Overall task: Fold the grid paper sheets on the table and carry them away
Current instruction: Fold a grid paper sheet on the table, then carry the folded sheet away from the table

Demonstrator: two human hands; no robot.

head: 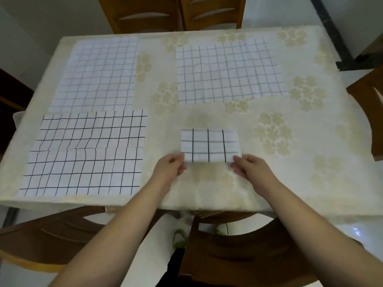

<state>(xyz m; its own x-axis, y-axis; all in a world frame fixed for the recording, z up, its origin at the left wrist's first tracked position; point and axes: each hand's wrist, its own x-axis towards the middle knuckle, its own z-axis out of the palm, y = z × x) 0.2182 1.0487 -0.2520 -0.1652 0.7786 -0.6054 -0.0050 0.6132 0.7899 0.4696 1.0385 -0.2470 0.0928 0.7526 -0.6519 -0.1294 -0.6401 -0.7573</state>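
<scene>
Between both hands [209,168], folded grid sheet [210,145], long axis left-right.

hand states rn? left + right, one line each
Left hand: pinches the near left corner of the folded grid paper.
Right hand: pinches the same paper's near right corner.

I see cream floral tablecloth [269,129] covering table. Two wooden chair backs [172,13] beyond far edge, another wooden chair [369,112] at right side. Near chair [238,255] below table edge. Green-trimmed shoes [180,238] on pale floor.
</scene>
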